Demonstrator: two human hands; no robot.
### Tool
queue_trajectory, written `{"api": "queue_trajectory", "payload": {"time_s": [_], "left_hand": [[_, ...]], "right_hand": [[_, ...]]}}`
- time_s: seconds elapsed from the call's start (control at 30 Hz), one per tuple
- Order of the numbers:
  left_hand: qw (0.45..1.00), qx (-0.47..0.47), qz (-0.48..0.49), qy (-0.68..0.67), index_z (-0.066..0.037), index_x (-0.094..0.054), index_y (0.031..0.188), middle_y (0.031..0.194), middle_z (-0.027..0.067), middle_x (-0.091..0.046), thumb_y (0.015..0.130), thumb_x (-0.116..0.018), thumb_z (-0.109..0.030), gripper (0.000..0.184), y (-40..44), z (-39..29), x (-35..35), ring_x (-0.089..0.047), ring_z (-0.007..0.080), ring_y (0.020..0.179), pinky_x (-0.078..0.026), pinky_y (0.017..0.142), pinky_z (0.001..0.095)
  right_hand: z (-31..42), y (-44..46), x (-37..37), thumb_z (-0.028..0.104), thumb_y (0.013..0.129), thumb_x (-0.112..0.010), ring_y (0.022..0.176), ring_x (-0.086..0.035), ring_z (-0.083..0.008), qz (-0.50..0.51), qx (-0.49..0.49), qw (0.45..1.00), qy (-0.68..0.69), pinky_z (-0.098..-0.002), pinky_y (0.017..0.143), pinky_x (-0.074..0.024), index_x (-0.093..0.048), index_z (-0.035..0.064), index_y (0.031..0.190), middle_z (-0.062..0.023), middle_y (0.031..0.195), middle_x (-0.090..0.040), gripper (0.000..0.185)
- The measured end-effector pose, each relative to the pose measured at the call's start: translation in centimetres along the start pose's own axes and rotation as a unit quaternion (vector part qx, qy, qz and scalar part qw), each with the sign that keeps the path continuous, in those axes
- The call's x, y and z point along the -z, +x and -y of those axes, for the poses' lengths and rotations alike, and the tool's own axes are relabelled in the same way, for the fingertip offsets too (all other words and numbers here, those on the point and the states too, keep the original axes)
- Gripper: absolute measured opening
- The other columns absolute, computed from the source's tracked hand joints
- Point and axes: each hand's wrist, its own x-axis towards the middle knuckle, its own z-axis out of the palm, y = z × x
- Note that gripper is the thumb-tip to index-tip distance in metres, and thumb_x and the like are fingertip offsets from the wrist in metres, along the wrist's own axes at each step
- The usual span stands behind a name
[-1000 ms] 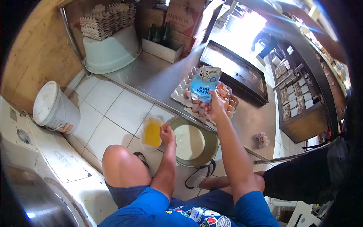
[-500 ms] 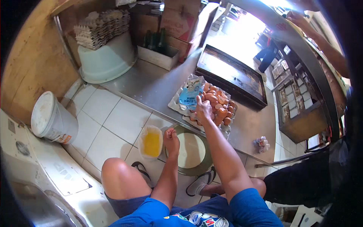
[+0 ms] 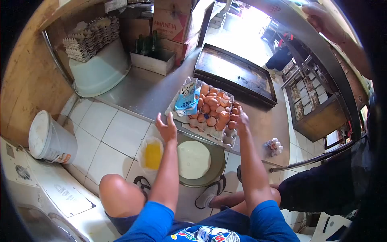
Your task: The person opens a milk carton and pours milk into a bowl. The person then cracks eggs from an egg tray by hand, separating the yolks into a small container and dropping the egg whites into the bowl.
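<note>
A grey cardboard egg tray [image 3: 172, 112] on the metal shelf holds brown eggs and broken eggshells [image 3: 209, 103]. A blue-and-white milk carton [image 3: 188, 97] lies on the tray's left part. My left hand [image 3: 167, 128] is in front of the tray's near left side, fingers apart and holding nothing. At the tray's right edge, my right hand [image 3: 242, 122] has its fingers stretched out beside the eggs; whether it touches the tray I cannot tell. Below, on the floor, a wide basin [image 3: 219, 161] holds a pale cream-coloured content. Left of it stands a clear container of yellow liquid [image 3: 153, 155].
Behind the tray lies a dark baking pan [image 3: 238, 76]. An upturned pale tub [image 3: 98, 72] carries stacked egg trays [image 3: 90, 38], near a box of green bottles [image 3: 153, 60]. A white bucket [image 3: 54, 139] stands at left. Another person's arm [image 3: 334, 32] shows upper right.
My right hand has left the milk carton and moved to the tray's right edge. My left hand has risen from beside the basin toward the tray and opened. The view has shifted slightly.
</note>
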Motion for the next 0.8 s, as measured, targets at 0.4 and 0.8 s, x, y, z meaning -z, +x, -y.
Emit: {"api": "queue_trajectory", "payload": {"time_s": [0.4,0.8], "left_hand": [[0.92,0.223,0.32,-0.045,-0.003,-0.05,0.136,0.136,0.0184,-0.053,0.086,-0.051,-0.065,0.08,7.9,-2.9,-2.5,-0.049,0.0292,0.127,-0.041,0.102,0.0361],[0.989,0.048,0.135,0.046,-0.002,-0.065,0.112,0.11,0.0208,-0.065,0.086,-0.058,-0.059,0.063,8.7,-0.9,-4.1,-0.061,0.0348,0.1,-0.046,0.091,0.0409]], "right_hand": [[-1.2,3.5,-1.6,0.046,0.094,-0.051,0.057,-0.052,-0.0138,0.003,-0.11,0.99,0.088,-0.0264,0.049,-0.041,-0.065,0.0083,0.095,-0.0038,0.076,-0.063,0.04],[1.0,3.4,-6.7,0.049,0.097,-0.045,0.065,-0.058,-0.0125,0.011,-0.038,0.999,0.012,-0.0238,0.057,-0.0444,-0.068,0.0063,0.099,-0.0057,0.087,-0.067,0.049]]}}
